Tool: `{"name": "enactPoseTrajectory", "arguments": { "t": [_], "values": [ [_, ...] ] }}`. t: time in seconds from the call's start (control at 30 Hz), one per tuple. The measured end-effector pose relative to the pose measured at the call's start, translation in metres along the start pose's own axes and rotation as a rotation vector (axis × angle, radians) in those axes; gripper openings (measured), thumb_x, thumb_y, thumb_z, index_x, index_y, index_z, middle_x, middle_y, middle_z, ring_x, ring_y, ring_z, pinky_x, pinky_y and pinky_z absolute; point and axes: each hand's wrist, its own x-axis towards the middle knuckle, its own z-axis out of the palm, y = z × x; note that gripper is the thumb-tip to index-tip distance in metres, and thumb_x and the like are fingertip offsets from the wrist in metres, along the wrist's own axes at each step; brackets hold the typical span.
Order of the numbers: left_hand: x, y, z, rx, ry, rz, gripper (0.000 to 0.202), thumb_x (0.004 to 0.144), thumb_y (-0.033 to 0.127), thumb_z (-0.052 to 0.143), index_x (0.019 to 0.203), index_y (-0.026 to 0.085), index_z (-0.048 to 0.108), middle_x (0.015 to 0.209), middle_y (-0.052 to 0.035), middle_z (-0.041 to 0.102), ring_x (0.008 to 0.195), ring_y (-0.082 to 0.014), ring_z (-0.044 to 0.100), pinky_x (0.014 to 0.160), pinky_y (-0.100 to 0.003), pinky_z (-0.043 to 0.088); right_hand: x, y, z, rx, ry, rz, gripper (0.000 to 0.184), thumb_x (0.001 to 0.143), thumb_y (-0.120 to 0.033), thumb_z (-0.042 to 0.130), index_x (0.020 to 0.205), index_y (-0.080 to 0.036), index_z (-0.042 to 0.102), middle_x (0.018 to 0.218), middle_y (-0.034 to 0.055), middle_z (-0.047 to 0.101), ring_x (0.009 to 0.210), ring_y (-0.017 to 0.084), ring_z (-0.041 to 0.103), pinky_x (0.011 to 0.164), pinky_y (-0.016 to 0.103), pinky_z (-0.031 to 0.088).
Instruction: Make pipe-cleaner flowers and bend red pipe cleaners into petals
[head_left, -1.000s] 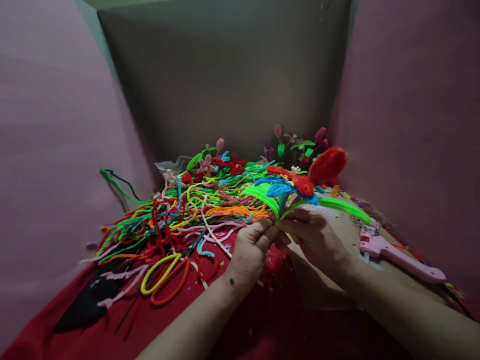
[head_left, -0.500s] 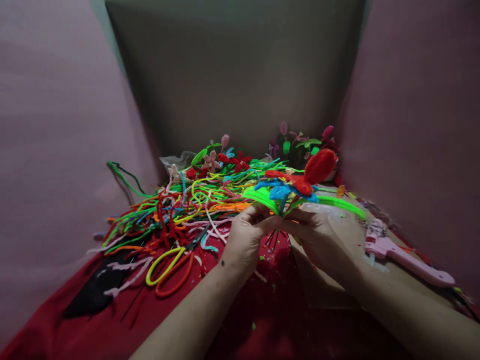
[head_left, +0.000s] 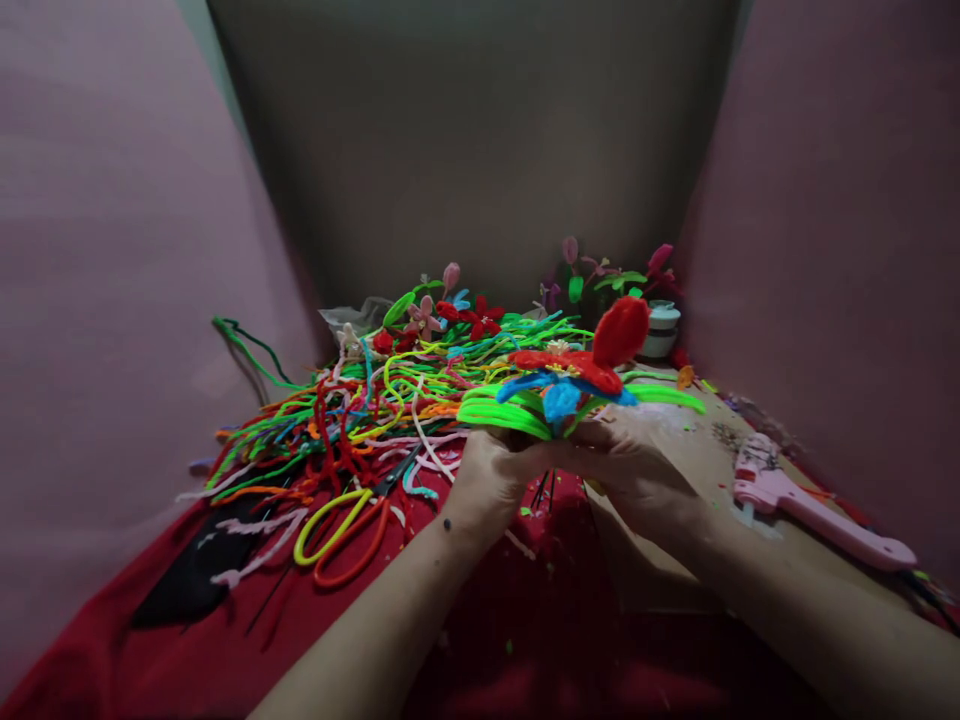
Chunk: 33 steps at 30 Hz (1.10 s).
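Between my two hands is a pipe cleaner flower (head_left: 577,370) with red and blue petals, held upright. Long bright green leaves (head_left: 504,412) spread to either side beneath the petals. My left hand (head_left: 491,475) is closed around the stem from the left, its thumb towards the middle. From the right, my right hand (head_left: 637,470) pinches the same stem, and the fingertips of both hands meet there. Thin dark stem ends (head_left: 545,490) stick out below the fingers. The exact grip behind the thumbs is hidden.
A tangled heap of coloured pipe cleaners (head_left: 360,400) covers the left and back. Scissors (head_left: 341,540) with yellow and orange handles lie in front of it. A pink glue gun (head_left: 810,515) rests on cardboard (head_left: 697,450) at the right. Finished-looking flowers (head_left: 480,318) and a white jar (head_left: 661,330) stand behind.
The flower has tilted and shifted slightly left in my hands, and its green leaves now sit more level on the left. The white jar behind it has come into view.
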Motion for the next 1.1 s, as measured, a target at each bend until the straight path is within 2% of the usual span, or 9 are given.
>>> {"name": "enactPoseTrajectory", "arguments": {
  "t": [0.07, 0.17, 0.3, 0.4, 0.5, 0.63, 0.8, 0.97, 1.1],
  "values": [
    [-0.002, -0.005, 0.005, 0.019, 0.087, 0.043, 0.016, 0.062, 0.018, 0.070, 0.078, 0.016, 0.068, 0.082, -0.0004, 0.067, 0.078, -0.0159, 0.060, 0.078, -0.028, 0.047, -0.001, 0.001, 0.003, 0.038, 0.044, -0.019, 0.011, 0.071, -0.032, 0.067, 0.078, -0.024, 0.070, 0.073, -0.0009, 0.065, 0.070, 0.016, 0.056, 0.070, 0.030, 0.045],
    [-0.005, -0.013, 0.012, 0.080, 0.181, 0.116, 0.010, 0.066, 0.018, 0.067, 0.076, 0.017, 0.066, 0.080, 0.0004, 0.067, 0.077, -0.0150, 0.059, 0.078, -0.028, 0.047, -0.004, 0.005, 0.005, 0.037, 0.148, 0.012, 0.012, 0.070, -0.033, 0.067, 0.077, -0.024, 0.069, 0.067, -0.0016, 0.062, 0.066, 0.015, 0.054, 0.067, 0.030, 0.044],
    [-0.009, -0.018, 0.018, 0.204, 0.249, 0.265, 0.006, 0.069, 0.018, 0.065, 0.075, 0.017, 0.064, 0.078, 0.0005, 0.066, 0.076, -0.0145, 0.059, 0.077, -0.027, 0.046, -0.009, 0.010, 0.004, 0.075, 0.193, 0.033, 0.016, 0.071, -0.037, 0.066, 0.075, -0.022, 0.068, 0.058, -0.0013, 0.058, 0.059, 0.014, 0.050, 0.057, 0.029, 0.040],
    [-0.011, -0.016, 0.016, 0.281, 0.231, 0.331, 0.006, 0.070, 0.019, 0.065, 0.076, 0.016, 0.065, 0.078, -0.0007, 0.067, 0.078, -0.0152, 0.059, 0.079, -0.028, 0.046, -0.009, 0.010, 0.002, 0.073, 0.204, 0.030, 0.013, 0.070, -0.034, 0.067, 0.069, -0.021, 0.067, 0.055, -0.0023, 0.054, 0.056, 0.013, 0.047, 0.054, 0.028, 0.036],
    [-0.011, -0.012, 0.007, 0.328, 0.139, 0.268, 0.006, 0.070, 0.019, 0.065, 0.075, 0.015, 0.066, 0.078, -0.0023, 0.068, 0.078, -0.0164, 0.060, 0.079, -0.028, 0.046, -0.007, 0.006, 0.000, 0.038, 0.193, 0.013, 0.010, 0.068, -0.028, 0.068, 0.061, -0.021, 0.067, 0.056, -0.0032, 0.053, 0.055, 0.011, 0.044, 0.056, 0.028, 0.034],
    [-0.010, -0.005, -0.003, 0.306, 0.055, 0.178, 0.007, 0.072, 0.020, 0.063, 0.072, 0.015, 0.067, 0.078, -0.0027, 0.068, 0.082, -0.0172, 0.060, 0.081, -0.029, 0.045, -0.003, 0.003, -0.003, 0.074, 0.121, -0.033, 0.010, 0.066, -0.027, 0.069, 0.076, -0.024, 0.072, 0.064, -0.0015, 0.059, 0.063, 0.013, 0.048, 0.064, 0.030, 0.037],
    [-0.007, -0.001, 0.002, 0.124, -0.005, 0.074, 0.015, 0.067, 0.022, 0.069, 0.081, 0.015, 0.068, 0.082, -0.0026, 0.068, 0.078, -0.0160, 0.060, 0.077, -0.028, 0.047, -0.004, 0.000, -0.004, -0.046, 0.202, 0.027, 0.010, 0.068, -0.030, 0.068, 0.067, -0.020, 0.070, 0.051, -0.0042, 0.045, 0.055, 0.010, 0.037, 0.057, 0.028, 0.033],
    [-0.004, -0.004, 0.005, 0.078, 0.071, 0.040, 0.015, 0.065, 0.020, 0.069, 0.079, 0.015, 0.069, 0.074, -0.0014, 0.068, 0.075, -0.0156, 0.060, 0.075, -0.026, 0.046, -0.005, -0.006, -0.001, -0.139, 0.238, 0.005, 0.017, 0.065, -0.031, 0.069, 0.055, -0.018, 0.065, 0.052, -0.0041, 0.042, 0.059, 0.011, 0.039, 0.061, 0.027, 0.034],
    [-0.003, -0.007, 0.004, 0.087, 0.111, 0.025, 0.013, 0.067, 0.019, 0.067, 0.078, 0.014, 0.068, 0.074, -0.0025, 0.067, 0.075, -0.0154, 0.059, 0.074, -0.025, 0.044, -0.004, -0.001, -0.003, -0.137, 0.209, -0.010, 0.014, 0.067, -0.033, 0.067, 0.063, -0.020, 0.069, 0.055, -0.0026, 0.050, 0.057, 0.011, 0.038, 0.056, 0.027, 0.033]
  ]
}}
